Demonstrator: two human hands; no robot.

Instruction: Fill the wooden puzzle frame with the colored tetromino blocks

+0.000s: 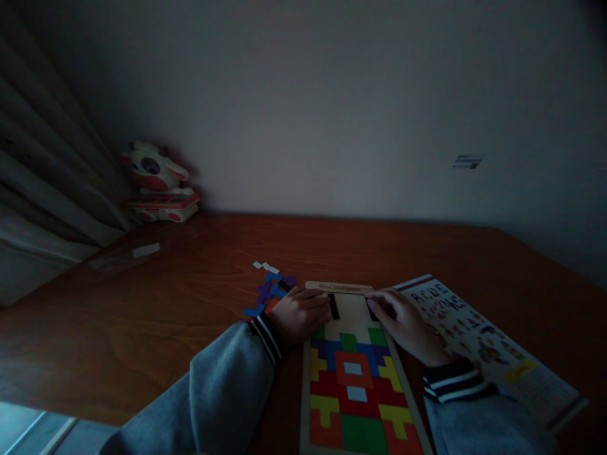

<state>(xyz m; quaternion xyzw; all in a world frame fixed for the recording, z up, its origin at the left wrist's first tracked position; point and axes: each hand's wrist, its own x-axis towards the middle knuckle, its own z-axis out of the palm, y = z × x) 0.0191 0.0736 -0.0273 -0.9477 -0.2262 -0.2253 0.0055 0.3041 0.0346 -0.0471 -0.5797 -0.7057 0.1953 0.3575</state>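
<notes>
A wooden puzzle board point(305, 404) lies on the table, its lower part filled with colored pieces and its upper part mostly bare. My left hand point(303, 311) rests over the board's upper left edge, fingers together beside a black piece point(334, 307); what lies under them is hidden. At the upper right edge, my right hand point(401, 322) has thumb and index finger close together by another black piece point(372, 311). Loose blue, purple and red pieces point(263, 292) lie left of the board, with small white pieces point(266, 266) behind them.
A printed pattern sheet point(493, 335) lies right of the board, partly under my right forearm. A cow-shaped toy point(159, 180) stands at the back left of the brown table point(165, 328), near the curtain. The wall borders the back edge.
</notes>
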